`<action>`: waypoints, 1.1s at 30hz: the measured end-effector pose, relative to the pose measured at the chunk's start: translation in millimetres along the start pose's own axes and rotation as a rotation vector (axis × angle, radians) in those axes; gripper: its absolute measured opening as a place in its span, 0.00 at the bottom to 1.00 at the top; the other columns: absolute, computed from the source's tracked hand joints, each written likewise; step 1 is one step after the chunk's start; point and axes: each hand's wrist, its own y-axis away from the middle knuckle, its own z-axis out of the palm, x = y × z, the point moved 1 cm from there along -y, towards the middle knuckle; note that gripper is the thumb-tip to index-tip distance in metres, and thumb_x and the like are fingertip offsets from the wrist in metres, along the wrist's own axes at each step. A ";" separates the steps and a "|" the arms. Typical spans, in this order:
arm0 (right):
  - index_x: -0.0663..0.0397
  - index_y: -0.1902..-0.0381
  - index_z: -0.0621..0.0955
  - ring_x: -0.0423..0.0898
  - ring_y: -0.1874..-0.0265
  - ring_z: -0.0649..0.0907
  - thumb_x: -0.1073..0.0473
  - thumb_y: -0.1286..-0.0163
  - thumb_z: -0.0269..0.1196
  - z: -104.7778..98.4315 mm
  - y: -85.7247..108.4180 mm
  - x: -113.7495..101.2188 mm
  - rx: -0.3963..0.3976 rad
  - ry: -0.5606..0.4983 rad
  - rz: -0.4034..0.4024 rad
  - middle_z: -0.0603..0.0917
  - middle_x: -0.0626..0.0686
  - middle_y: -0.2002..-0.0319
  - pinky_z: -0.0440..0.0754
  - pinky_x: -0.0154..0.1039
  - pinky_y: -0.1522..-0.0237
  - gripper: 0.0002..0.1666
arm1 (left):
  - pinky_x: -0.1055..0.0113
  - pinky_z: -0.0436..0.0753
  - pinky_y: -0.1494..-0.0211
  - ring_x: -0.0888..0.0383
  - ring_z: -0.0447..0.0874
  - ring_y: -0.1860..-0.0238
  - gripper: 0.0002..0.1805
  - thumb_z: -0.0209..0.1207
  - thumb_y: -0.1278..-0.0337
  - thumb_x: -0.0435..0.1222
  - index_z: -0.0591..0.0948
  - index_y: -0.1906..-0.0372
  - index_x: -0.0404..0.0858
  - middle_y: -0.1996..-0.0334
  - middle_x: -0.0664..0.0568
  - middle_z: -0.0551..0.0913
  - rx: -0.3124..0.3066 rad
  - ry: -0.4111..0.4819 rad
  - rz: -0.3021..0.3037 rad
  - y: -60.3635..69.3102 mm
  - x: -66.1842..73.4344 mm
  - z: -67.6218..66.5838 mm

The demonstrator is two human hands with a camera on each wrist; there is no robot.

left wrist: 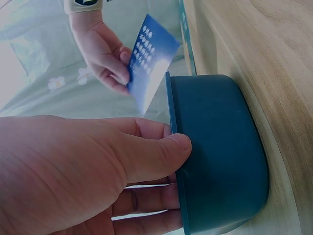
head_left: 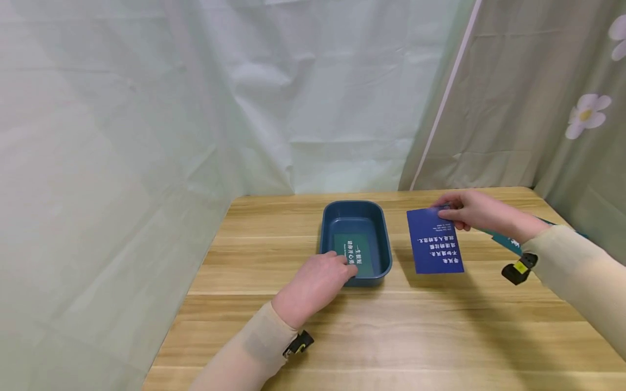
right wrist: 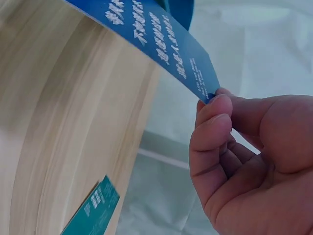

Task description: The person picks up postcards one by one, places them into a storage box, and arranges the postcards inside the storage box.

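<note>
While I have the left hand [head_left: 320, 282] gripping the near rim of the blue box [head_left: 383, 250] just below centre in the head view, the right hand [head_left: 459, 209] pinches the blue card [head_left: 435, 247] by a corner, right of centre. I judge this a carrying step, calling next for a steady pinch. In white, I read "不如追风去" on that card and "一生很短" on the green card [head_left: 354, 252] inside the box.

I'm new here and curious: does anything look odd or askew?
Only the flat rectangular blue card in the right hand's fingers stands out: its white lettering appears upside down in the head view.
</note>
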 end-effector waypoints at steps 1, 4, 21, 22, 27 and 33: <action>0.64 0.30 0.81 0.48 0.73 0.77 0.58 0.12 0.61 -0.1 -0.9 -1.8 0.007 -0.003 0.000 0.78 0.52 0.71 0.75 0.40 0.71 0.21 | 0.65 0.88 0.55 0.57 0.87 0.60 0.11 0.71 0.28 0.31 0.94 0.50 0.51 0.56 0.55 0.92 0.002 0.001 0.000 0.1 0.0 0.0; 0.64 0.28 0.80 0.49 0.72 0.77 0.57 0.12 0.60 -0.6 -3.8 -6.8 0.015 -0.022 0.002 0.78 0.53 0.69 0.74 0.40 0.70 0.23 | 0.65 0.88 0.55 0.57 0.87 0.60 0.12 0.71 0.28 0.31 0.93 0.50 0.51 0.57 0.55 0.92 0.006 0.004 -0.001 0.3 -0.3 0.2; 0.64 0.26 0.79 0.50 0.69 0.79 0.60 0.12 0.60 16.6 -31.2 -43.4 0.036 -0.156 -0.051 0.82 0.55 0.67 0.78 0.39 0.66 0.23 | 0.64 0.89 0.53 0.57 0.87 0.60 0.11 0.72 0.27 0.32 0.93 0.49 0.51 0.56 0.55 0.92 -0.009 0.011 -0.003 0.3 -0.9 0.9; 0.64 0.26 0.79 0.50 0.69 0.79 0.60 0.12 0.60 19.2 -33.5 -45.2 0.030 -0.160 -0.057 0.83 0.55 0.67 0.78 0.39 0.66 0.23 | 0.64 0.89 0.53 0.57 0.87 0.60 0.11 0.72 0.27 0.32 0.93 0.49 0.51 0.55 0.55 0.93 -0.012 0.014 -0.003 0.2 -0.8 0.6; 0.63 0.26 0.79 0.52 0.68 0.80 0.60 0.12 0.59 32.7 -45.7 -53.4 0.010 -0.164 -0.080 0.84 0.55 0.65 0.79 0.41 0.66 0.23 | 0.64 0.89 0.51 0.57 0.88 0.59 0.10 0.72 0.26 0.34 0.93 0.48 0.51 0.54 0.55 0.93 -0.032 0.027 -0.007 0.0 0.3 0.6; 0.61 0.27 0.80 0.52 0.68 0.81 0.60 0.11 0.58 44.9 -59.8 -62.7 0.020 -0.153 -0.081 0.85 0.56 0.64 0.79 0.41 0.65 0.22 | 0.64 0.89 0.50 0.57 0.87 0.58 0.10 0.70 0.24 0.35 0.93 0.46 0.50 0.53 0.54 0.93 -0.056 0.022 -0.015 -2.0 0.4 -0.4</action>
